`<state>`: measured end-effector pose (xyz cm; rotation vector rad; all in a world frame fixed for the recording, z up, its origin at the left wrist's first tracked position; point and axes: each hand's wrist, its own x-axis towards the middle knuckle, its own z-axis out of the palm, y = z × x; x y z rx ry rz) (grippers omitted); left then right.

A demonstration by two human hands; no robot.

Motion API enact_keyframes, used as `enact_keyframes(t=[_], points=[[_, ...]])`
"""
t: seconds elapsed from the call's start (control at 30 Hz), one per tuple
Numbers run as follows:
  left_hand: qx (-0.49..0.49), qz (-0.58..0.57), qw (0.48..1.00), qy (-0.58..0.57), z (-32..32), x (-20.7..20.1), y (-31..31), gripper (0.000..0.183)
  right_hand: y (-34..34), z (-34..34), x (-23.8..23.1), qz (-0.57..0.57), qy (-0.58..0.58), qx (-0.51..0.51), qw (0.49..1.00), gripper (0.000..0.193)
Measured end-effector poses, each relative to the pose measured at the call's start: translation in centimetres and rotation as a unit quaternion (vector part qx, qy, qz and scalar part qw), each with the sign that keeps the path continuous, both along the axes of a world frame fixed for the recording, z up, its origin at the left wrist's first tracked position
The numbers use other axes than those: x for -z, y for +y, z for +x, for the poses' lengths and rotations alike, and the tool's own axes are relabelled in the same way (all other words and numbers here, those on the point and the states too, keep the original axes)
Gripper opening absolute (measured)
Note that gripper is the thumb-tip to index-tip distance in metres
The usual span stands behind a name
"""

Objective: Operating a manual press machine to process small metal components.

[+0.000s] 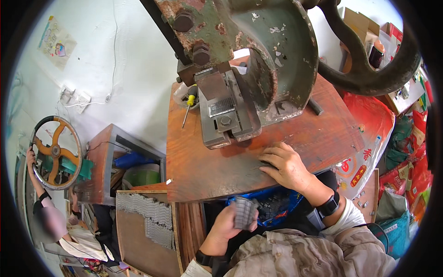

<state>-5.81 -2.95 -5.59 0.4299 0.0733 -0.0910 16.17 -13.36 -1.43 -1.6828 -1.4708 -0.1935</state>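
Observation:
In front of my lap, my left hand [223, 225] is closed around a stack of small grey metal pieces [244, 213] set in neat rows. My right hand [287, 167] rests on the front part of the wooden table [217, 173], fingers reaching left over its surface and apparently holding nothing. Beyond the hands stands a worn green hand press [290, 60]. Its steel die block [226, 122] carries a ridged grey metal piece [221, 107]. Below the table edge, a blue plastic bag [293, 201] holds many loose dark metal bits, partly hidden by my left hand and the table.
A yellow-handled screwdriver [190, 101] leans in a small bowl beside the press. At lower left, a wooden tray [143, 251] holds rows of grey metal pieces. A curved iron handle [369, 81] overhangs the right. Far left, another person grips a handwheel [55, 151]. Red sacks [401, 175] lie right.

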Motion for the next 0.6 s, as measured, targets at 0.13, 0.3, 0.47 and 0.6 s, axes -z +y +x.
enact_keyframes(t=[0.13, 0.3, 0.47, 0.6], points=[[-0.003, 0.759, 0.619, 0.204, 1.4, 2.1, -2.9, 0.040, 0.1, -0.2, -0.1, -0.010, -0.017, 0.007, 1.000, 0.028], [-0.363, 0.852, 0.317, 0.202, -11.3, 0.3, 2.5, 0.019, 0.5, -0.8, -0.5, -0.029, -0.002, 0.008, 1.000, 0.027], [-0.311, 0.755, 0.137, 0.561, -24.3, -0.3, 12.9, 0.048, 0.7, -1.3, -0.8, -0.034, -0.016, 0.011, 0.999, 0.026], [-0.160, 0.703, 0.282, 0.632, -26.9, 1.0, 14.0, 0.052, 0.8, -1.6, -0.9, -0.047, -0.018, 0.019, 0.999, 0.024]])
